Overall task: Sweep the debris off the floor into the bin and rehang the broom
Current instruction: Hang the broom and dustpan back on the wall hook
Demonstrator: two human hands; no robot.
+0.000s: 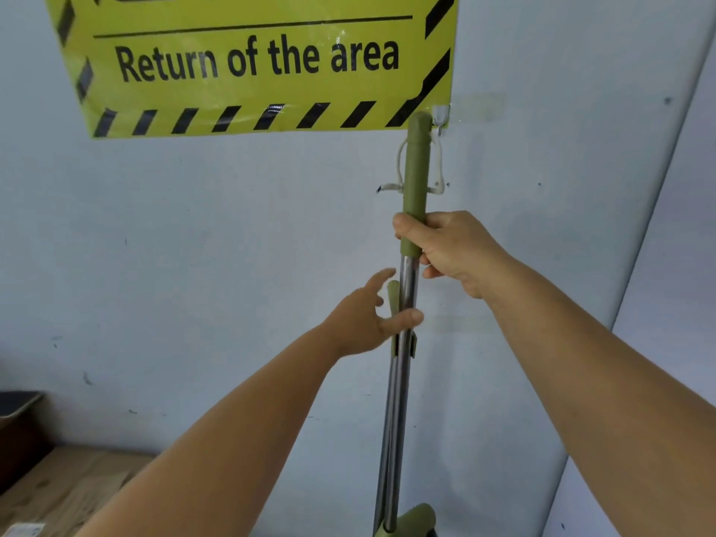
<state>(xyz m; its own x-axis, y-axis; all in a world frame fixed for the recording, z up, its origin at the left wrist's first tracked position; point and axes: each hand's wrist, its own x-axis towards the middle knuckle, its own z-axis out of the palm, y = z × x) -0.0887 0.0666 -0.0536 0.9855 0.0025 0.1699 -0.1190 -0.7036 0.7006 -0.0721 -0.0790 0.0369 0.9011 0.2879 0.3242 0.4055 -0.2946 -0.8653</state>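
Broom: olive-green grip, chrome shaft. Sign upper frame: yellow, black lettering, black diagonal stripes. Wall: pale blue-grey.

wall: pale blue, scuffed | sign: yellow, black-striped | floor: wood

Right hand is wrapped round the broom's green grip, left hand loosely on the steel poles lower down. String loop sits on the wall hook, right under the yellow sign.
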